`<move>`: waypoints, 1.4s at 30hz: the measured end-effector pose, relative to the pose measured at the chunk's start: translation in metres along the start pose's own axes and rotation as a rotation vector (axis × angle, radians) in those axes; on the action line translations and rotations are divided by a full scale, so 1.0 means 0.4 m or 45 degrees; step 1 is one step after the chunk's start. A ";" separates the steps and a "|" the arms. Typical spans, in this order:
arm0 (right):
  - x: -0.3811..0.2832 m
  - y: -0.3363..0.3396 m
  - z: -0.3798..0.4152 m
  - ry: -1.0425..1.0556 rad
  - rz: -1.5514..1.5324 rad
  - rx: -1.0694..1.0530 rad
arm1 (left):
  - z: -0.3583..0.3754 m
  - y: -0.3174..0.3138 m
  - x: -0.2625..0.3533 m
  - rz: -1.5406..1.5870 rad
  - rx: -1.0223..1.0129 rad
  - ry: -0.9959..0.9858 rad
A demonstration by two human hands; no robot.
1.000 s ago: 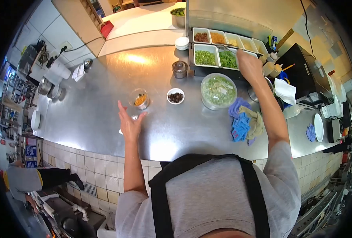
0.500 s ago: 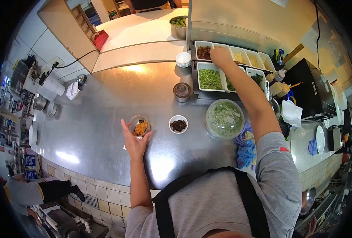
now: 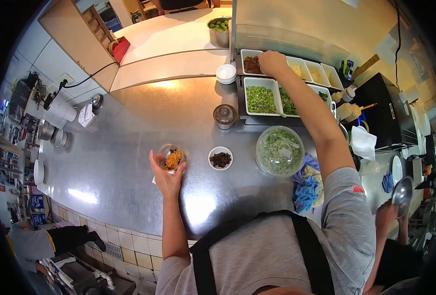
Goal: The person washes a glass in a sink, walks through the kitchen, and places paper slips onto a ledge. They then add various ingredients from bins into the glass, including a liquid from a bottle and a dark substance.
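My left hand point(image 3: 167, 181) curves around the near side of a small clear bowl point(image 3: 182, 156), fingers at its left and thumb at its lower right. Orange shredded food point(image 3: 173, 159) with some dark bits lies inside. Over at the back row of containers, my right hand point(image 3: 273, 64) dips down at the right side of a white container of dark brown food point(image 3: 251, 64). Its fingers are curled and their tips are hidden, so what they hold cannot be made out. A white dish point(image 3: 211, 164) of dark chopped food point(image 3: 221, 160) sits between my arms.
A covered bowl of chopped greens point(image 3: 280, 150), a lidded jar point(image 3: 225, 116) and stacked white dishes point(image 3: 226, 73) stand nearby. Chopped green onion point(image 3: 260, 98) fills a front container. Cloths point(image 3: 306, 189) lie by my right elbow. Another person's hand point(image 3: 387, 214) holds a metal bowl point(image 3: 403, 196) at right.
My right hand has shifted slightly left toward the brown food. My left hand stays around the clear bowl. Another person's arms and metal bowl have come into view at right.
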State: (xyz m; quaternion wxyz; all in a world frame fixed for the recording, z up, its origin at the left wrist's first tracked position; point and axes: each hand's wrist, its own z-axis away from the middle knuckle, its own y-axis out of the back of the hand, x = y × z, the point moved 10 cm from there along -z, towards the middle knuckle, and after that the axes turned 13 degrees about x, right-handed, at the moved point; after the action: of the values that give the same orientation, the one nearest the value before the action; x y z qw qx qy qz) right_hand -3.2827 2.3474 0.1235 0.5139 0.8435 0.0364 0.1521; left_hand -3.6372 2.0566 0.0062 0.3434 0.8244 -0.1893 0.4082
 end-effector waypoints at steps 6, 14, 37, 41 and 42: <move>0.009 -0.067 0.015 0.156 0.079 0.112 | 0.007 -0.002 -0.008 0.092 0.012 0.032; 0.004 -0.047 -0.059 0.281 0.194 0.111 | 0.005 -0.008 -0.030 0.070 0.012 0.032; 0.100 -0.148 -0.010 -0.119 -0.162 -0.559 | 0.002 0.000 0.001 0.180 0.030 -0.025; 0.134 -0.232 0.020 -0.563 -0.599 -0.544 | -0.030 -0.031 0.014 0.240 0.024 -0.037; 0.141 -0.258 0.034 -0.712 -0.759 -0.600 | -0.046 -0.054 0.027 0.306 -0.004 -0.038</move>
State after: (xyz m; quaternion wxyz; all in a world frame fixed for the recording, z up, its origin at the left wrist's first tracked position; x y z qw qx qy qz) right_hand -3.2153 2.3962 0.0395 0.7027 0.6653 0.1016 -0.2310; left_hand -3.6279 2.0844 0.0140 0.2904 0.8013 -0.2924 0.4336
